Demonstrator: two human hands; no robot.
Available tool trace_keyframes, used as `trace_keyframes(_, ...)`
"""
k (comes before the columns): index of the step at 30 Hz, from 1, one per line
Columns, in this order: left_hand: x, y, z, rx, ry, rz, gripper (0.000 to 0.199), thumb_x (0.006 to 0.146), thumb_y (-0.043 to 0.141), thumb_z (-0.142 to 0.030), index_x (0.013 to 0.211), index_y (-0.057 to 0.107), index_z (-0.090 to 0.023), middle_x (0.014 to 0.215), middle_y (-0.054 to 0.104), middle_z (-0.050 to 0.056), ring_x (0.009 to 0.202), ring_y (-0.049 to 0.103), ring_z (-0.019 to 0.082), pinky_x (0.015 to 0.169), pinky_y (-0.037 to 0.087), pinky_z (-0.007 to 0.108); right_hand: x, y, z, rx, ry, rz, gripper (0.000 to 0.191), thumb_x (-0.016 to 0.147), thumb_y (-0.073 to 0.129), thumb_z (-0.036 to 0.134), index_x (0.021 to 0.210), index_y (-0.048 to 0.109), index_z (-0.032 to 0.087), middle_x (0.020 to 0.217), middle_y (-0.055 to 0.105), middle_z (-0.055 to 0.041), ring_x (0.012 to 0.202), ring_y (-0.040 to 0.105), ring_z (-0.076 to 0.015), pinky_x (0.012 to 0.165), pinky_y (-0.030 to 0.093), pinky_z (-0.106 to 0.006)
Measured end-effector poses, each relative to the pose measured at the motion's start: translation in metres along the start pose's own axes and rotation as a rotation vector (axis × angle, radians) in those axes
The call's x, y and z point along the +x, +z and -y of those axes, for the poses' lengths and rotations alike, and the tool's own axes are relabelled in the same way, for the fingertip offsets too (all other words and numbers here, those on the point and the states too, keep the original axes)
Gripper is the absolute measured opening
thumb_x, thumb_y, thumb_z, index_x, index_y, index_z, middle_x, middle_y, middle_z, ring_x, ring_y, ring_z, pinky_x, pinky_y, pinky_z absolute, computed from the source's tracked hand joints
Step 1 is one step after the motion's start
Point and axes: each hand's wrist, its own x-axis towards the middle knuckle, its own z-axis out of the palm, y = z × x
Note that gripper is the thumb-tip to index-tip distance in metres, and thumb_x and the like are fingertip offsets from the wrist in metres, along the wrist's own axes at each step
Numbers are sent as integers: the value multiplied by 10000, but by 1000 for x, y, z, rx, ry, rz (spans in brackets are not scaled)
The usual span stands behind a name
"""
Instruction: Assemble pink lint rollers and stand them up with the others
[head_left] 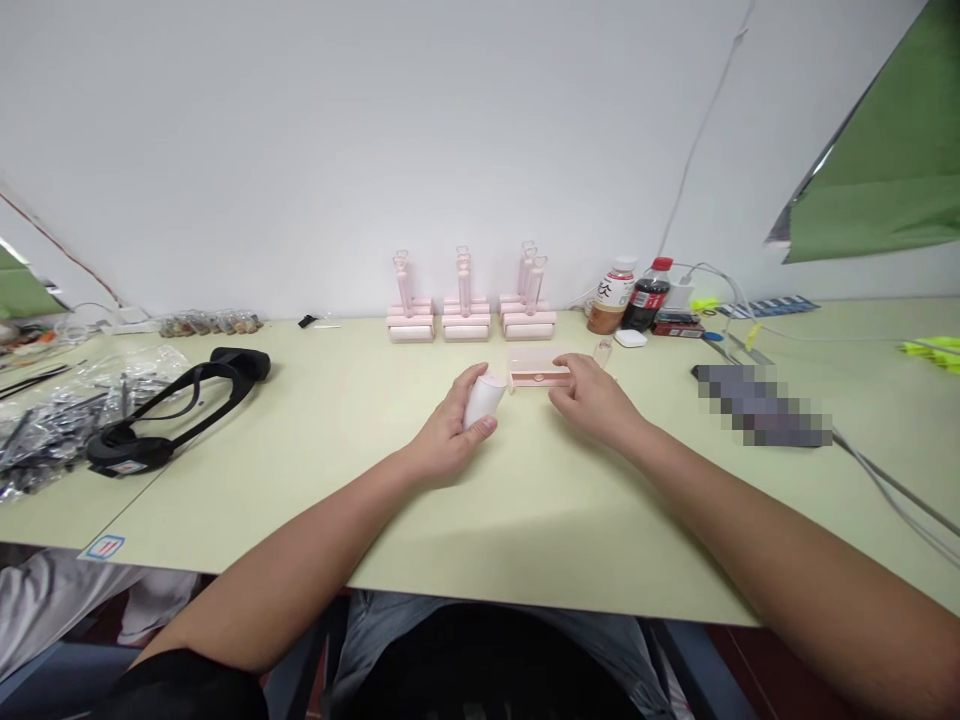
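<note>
My left hand [450,425] is wrapped around a white cylindrical roll [484,398], which it holds tilted above the table. My right hand [592,395] grips the right end of a pink lint roller [538,378]. That roller lies on the table with its long open side toward me, and the hand hides its right end. Its clear pink handle [603,350] shows just behind my right fingers. The roll and the lint roller are apart, with a small gap between them.
Several assembled pink lint rollers [466,325] stand in rows by the wall, handles up. To their right are a tea-coloured drink bottle [611,298], a cola bottle [646,295] and a white case [631,339]. A black headset [180,410] and plastic bags [71,420] lie left; a pixelated dark object [757,405] lies right.
</note>
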Motion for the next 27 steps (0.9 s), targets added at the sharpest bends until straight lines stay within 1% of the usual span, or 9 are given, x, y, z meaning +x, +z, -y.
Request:
trace_keyframes(2,1,-1,2,-16,-31,25,772,735,724,-380,1424,380,-317,1161,552,86,766,537,170,662,511,278,1,6,-7,-61,5,38,458,820,520,268,1267,518,166,1328,551,-162,1135,574,-313,930,450,-408)
trace_keyframes(4,3,-3,6,-10,-38,39,777,759,698,-403,1442,334,-333,1076,553,69,680,498,140,569,484,244,1,10,-10,-91,26,87,510,829,519,297,1317,491,151,1381,519,-166,1226,522,-324,981,428,-412)
trace_keyframes(8,7,-4,9,16,-13,5,762,791,651,-435,1451,280,-342,1077,521,61,707,506,145,545,461,231,3,11,-11,-112,52,174,561,836,518,315,1356,463,114,1426,483,-185,1265,491,-335,1005,409,-425)
trace_keyframes(12,7,-3,8,32,27,-76,756,790,652,-414,1438,279,-303,1034,537,44,783,522,159,673,472,255,5,9,-7,-105,5,231,502,837,526,311,1305,508,129,1325,575,-171,1164,560,-326,932,432,-404)
trace_keyframes(14,8,-3,7,9,28,-119,761,790,652,-411,1432,263,-287,1000,533,34,790,521,160,695,470,260,4,9,-4,-79,-32,272,448,832,533,293,1258,541,157,1245,627,-142,1085,595,-307,874,444,-380)
trace_keyframes(17,11,-4,7,-41,18,-193,740,796,645,-400,1412,252,-280,957,516,24,789,523,159,679,473,255,0,8,2,-24,-105,298,362,811,529,219,1166,587,184,1193,645,-112,1033,603,-271,824,440,-338)
trace_keyframes(20,15,-6,7,-106,-12,-244,721,792,648,-402,1388,254,-301,926,510,14,757,535,156,623,485,249,-2,6,4,-5,-118,309,339,774,526,158,1102,602,186,1101,660,-102,968,608,-251,776,435,-314)
trace_keyframes(23,19,-10,7,-174,-71,-271,704,784,644,-420,1366,262,-319,914,513,9,686,547,152,529,492,254,-2,2,3,29,-152,368,411,749,544,141,1153,588,194,1102,662,-95,933,614,-243,745,438,-301)
trace_keyframes(27,23,-13,7,-207,-147,-329,665,782,644,-418,1343,301,-321,906,520,12,655,568,158,470,500,260,-6,0,7,81,-265,422,451,755,541,124,1194,592,210,1169,657,-89,993,614,-246,810,451,-316)
